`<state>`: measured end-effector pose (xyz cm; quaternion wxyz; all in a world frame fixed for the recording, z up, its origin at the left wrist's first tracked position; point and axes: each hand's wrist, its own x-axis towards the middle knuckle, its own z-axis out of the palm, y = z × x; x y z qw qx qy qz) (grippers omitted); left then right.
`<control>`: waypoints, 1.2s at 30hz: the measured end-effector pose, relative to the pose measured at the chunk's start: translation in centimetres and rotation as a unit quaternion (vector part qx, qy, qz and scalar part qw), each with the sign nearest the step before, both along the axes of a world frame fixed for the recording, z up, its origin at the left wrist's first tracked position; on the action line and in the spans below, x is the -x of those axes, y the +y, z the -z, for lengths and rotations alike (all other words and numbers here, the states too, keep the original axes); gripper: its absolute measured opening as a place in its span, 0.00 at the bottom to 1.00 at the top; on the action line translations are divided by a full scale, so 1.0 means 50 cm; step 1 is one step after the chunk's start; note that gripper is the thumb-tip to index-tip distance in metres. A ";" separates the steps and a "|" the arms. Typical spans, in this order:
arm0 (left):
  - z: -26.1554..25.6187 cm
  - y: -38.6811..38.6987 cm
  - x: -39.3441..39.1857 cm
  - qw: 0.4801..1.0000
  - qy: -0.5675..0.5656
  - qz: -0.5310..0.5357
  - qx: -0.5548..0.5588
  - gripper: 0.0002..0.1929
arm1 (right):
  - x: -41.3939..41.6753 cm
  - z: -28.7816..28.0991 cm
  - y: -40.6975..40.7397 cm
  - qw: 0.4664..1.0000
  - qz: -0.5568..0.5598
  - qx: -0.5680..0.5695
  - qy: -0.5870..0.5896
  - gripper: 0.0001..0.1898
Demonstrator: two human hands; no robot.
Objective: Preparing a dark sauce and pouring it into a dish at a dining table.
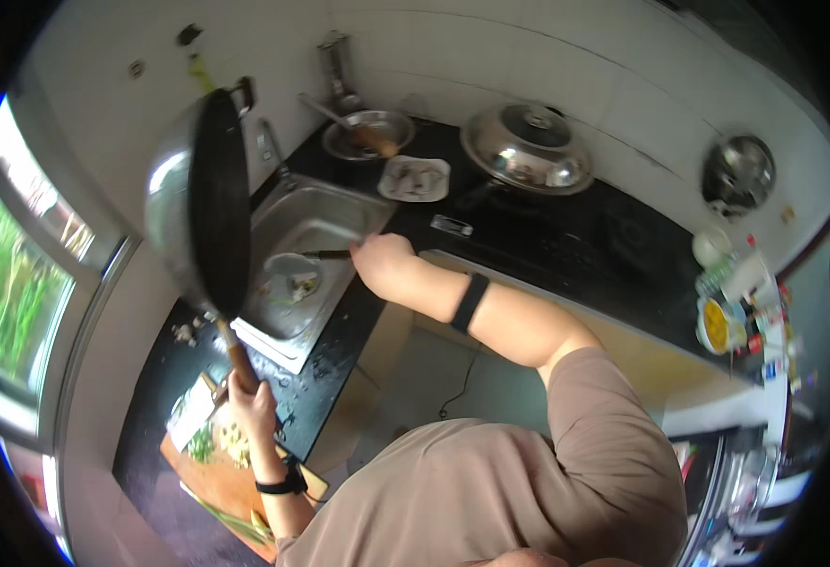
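My left hand (253, 407) grips the wooden handle of a large wok (220, 202). The wok is raised on edge beside the sink, its dark face turned towards the right. My right hand (385, 266) is closed on the dark handle of a utensil (330, 254) that reaches over the stainless-steel sink (323, 212). Near its far end a round, greyish bowl or strainer (293, 278) with food scraps lies in or over the sink; whether the two are joined is unclear.
A cutting board (209, 473) bears chopped greens, pale pieces and a cleaver (195, 414). Behind the sink stand a metal bowl (333, 145) with a utensil and a white dish (386, 188) of food. A lidded pan (485, 159) sits on the stove; bottles and containers (723, 326) stand at right.
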<state>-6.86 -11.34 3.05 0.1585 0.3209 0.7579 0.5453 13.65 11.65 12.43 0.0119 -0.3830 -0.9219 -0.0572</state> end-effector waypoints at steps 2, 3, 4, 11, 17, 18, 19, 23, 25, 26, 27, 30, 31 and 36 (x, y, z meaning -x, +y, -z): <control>-0.012 -0.006 0.002 0.995 -0.075 0.042 -0.047 0.18 | -0.113 -0.001 -0.011 0.997 -0.004 0.027 0.073 0.18; -0.017 -0.009 0.001 0.990 -0.108 0.067 -0.056 0.18 | -0.177 0.001 -0.023 0.987 -0.024 0.049 0.150 0.21; -0.048 -0.017 -0.012 0.986 -0.140 0.082 -0.044 0.17 | -0.231 0.008 -0.030 0.988 -0.002 0.048 0.148 0.21; -0.117 -0.057 -0.085 0.904 -0.374 0.198 -0.059 0.13 | -0.523 -0.074 -0.152 0.797 0.165 0.449 0.369 0.27; -0.155 0.016 -0.269 0.812 -0.472 0.343 -0.041 0.19 | -0.781 -0.036 -0.246 0.591 0.124 0.477 0.639 0.26; -0.165 0.034 -0.319 0.802 -0.481 0.353 -0.037 0.20 | -0.826 -0.027 -0.258 0.582 0.114 0.458 0.662 0.27; -0.180 0.049 -0.368 0.794 -0.490 0.359 -0.035 0.20 | -0.861 -0.021 -0.266 0.583 0.109 0.458 0.663 0.27; -0.206 0.136 -0.544 0.710 -0.517 0.477 0.006 0.22 | -1.005 -0.015 -0.290 0.540 0.077 0.407 0.733 0.27; -0.215 0.197 -0.659 0.684 -0.526 0.502 0.050 0.21 | -1.076 -0.009 -0.302 0.549 0.110 0.341 0.755 0.27; -0.216 0.230 -0.719 0.658 -0.537 0.525 0.058 0.20 | -1.110 -0.010 -0.306 0.541 0.129 0.327 0.764 0.27; -0.211 0.261 -0.773 0.632 -0.547 0.545 0.065 0.19 | -1.143 -0.004 -0.309 0.536 0.153 0.306 0.772 0.27; -0.162 0.342 -0.904 0.576 -0.560 0.589 0.090 0.18 | -1.209 -0.015 -0.307 0.540 0.195 0.264 0.775 0.27; -0.148 0.366 -0.950 0.569 -0.564 0.589 0.103 0.18 | -1.222 -0.018 -0.306 0.545 0.218 0.247 0.771 0.27; -0.071 0.465 -1.114 0.510 -0.593 0.605 0.150 0.12 | -1.281 0.009 -0.269 0.543 0.297 0.205 0.759 0.29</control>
